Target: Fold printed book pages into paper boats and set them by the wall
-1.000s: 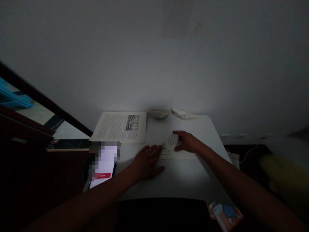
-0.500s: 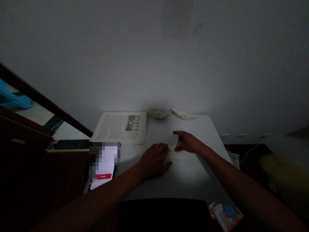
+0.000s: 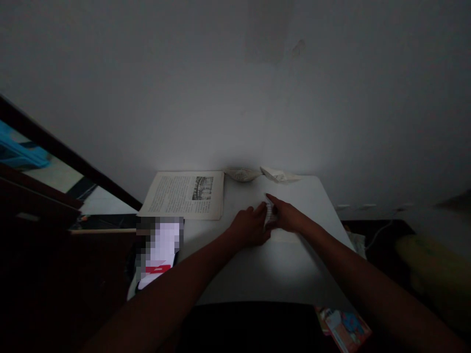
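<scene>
A folded sheet of printed paper (image 3: pixel 270 212) lies on the white table, mostly covered by my hands. My left hand (image 3: pixel 250 228) is on its left side, fingers bent and closed at the paper's edge. From the right, my right hand (image 3: pixel 290 215) grips the same sheet, with its index finger stretched along the top and the thumb lower down. The fingertips of both hands almost meet. Behind them, against the wall, sit two folded paper boats, a darker one (image 3: pixel 242 174) and a paler one (image 3: pixel 279 175).
A stack of printed pages (image 3: pixel 171 193) lies at the table's back left. A phone (image 3: pixel 162 250) with a lit screen is at the left edge. The white table (image 3: pixel 257 279) meets a grey wall (image 3: pixel 184 98). A colourful booklet (image 3: pixel 346 326) lies below the front right edge.
My left hand has slid right and slightly up, from lying flat to bending its fingers at the paper. Less of the sheet shows now. My right hand has barely moved.
</scene>
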`<state>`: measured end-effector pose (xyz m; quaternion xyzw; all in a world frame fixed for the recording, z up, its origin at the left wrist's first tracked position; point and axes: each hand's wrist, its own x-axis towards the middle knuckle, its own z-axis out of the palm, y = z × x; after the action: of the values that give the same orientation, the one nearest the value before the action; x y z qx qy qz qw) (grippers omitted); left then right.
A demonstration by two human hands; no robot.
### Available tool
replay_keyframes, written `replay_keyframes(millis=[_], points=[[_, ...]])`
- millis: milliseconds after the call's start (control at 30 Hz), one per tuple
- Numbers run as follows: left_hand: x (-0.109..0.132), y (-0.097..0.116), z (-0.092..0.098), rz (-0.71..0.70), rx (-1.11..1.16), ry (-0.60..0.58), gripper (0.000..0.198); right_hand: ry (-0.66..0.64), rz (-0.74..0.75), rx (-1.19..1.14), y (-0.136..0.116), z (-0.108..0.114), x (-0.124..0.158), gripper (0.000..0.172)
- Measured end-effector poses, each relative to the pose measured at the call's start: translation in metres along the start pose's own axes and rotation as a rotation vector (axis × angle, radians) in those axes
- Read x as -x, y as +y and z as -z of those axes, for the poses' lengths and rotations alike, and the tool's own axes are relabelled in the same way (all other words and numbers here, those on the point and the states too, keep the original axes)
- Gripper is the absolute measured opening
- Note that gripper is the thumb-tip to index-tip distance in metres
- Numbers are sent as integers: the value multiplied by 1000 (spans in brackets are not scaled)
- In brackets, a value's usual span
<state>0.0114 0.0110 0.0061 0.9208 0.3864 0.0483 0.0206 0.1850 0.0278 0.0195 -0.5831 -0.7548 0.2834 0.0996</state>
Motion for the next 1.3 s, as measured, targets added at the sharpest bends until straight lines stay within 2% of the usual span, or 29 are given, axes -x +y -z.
replay_keyframes(millis=[300,467,533,633,767,867,1033,1300], points=[[-4,-10,7,-42,21,-61,71,35,25,-12,-1,1,1,101],[17,-15,11,-68,74,11,65,82,70,-44,0,0,17,69],[26,-17,11,-100,76,62,59,94,128,-57,0,-1,27,62],[34,-21,6,-151,127,117,53,74,224,-5,-1,-2,41,65],[38,-25,0,-194,217,128,52,51,297,79,-1,-3,52,67],[37,-25,-1,-189,232,122,57,63,329,93,3,-3,55,60],[33,-24,4,-190,205,106,45,79,378,102,8,-4,56,43],[35,-18,4,-164,180,121,49,106,443,171,10,-5,53,30]])
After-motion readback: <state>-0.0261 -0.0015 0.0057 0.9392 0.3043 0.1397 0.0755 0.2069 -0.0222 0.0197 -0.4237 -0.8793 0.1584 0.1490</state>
